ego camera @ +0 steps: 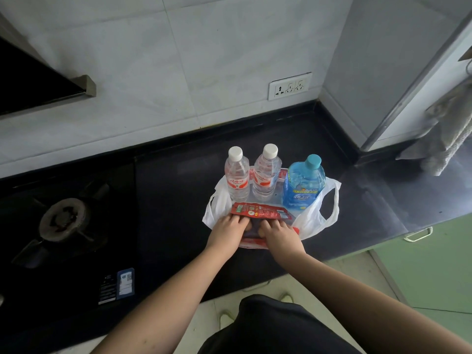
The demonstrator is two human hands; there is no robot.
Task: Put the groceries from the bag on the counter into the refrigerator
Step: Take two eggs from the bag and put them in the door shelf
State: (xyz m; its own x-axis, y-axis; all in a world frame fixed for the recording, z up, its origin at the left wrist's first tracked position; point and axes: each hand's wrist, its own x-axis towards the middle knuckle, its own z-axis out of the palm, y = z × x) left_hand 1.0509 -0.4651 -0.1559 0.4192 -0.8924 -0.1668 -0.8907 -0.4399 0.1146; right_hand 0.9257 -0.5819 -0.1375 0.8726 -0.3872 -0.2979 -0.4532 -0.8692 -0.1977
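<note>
— Where are your hands right now?

— Both are at the near edge of the plastic bag (329,213) on the black counter (178,200). My left hand (227,229) and right hand (277,235) sit side by side, fingers curled down onto a red snack packet (259,210) lying flat across the bag's mouth. I judge I'm gripping its near edge with both, though my fingertips hide the contact, so I can't be certain how firm the hold is.

— What lies past the packet?

— At twelve o'clock from my hands stand two water bottles (237,175) with white caps, upright, close together. At about one o'clock stands a blue bottle (304,185) with a teal cap, also upright, just beside them. All are inside the opened bag.

— And the refrigerator?

— I take the grey panel (383,72) at two o'clock to be its side, but no door shows.

— Which step is this?

— The first unloading, I'd say: nothing looks removed yet. Next I need to lift the packet clear without knocking the bottles behind it, then turn right toward the fridge.
</note>
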